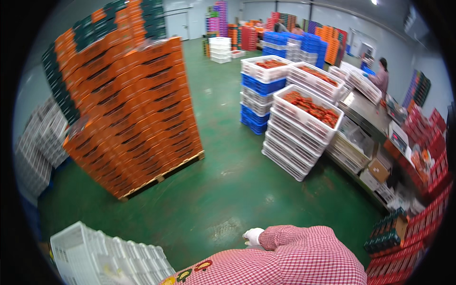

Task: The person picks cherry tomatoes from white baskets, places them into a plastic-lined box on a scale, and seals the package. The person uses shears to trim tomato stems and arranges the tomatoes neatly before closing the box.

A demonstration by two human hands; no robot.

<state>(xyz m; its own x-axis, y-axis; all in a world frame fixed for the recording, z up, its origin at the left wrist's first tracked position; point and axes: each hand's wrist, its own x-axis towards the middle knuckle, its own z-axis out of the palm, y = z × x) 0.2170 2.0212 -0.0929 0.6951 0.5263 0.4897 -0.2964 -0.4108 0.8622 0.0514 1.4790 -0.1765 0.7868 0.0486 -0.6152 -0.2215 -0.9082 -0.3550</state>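
Observation:
My right hand (253,236), in a white glove, is held in front of my red-and-white checked smock (242,265), above the green floor. Its fingers are slightly bent and apart, and I see nothing in them. At the lower left stands a stack of white plastic crates (131,256). A blurred pale shape over these crates may be my left gloved hand; its fingers cannot be made out. Farther ahead, a white crate of red produce (313,108), perhaps tomatoes or peppers, tops a stack of white crates (292,142).
Tall stacked orange cartons (142,107) stand on a wooden pallet (164,176) at left. A metal worktable (367,110) with a scale (399,139) runs along the right, near red cartons (431,210). Another person (382,76) handles a white crate at the table. Blue crates (263,83) stand ahead.

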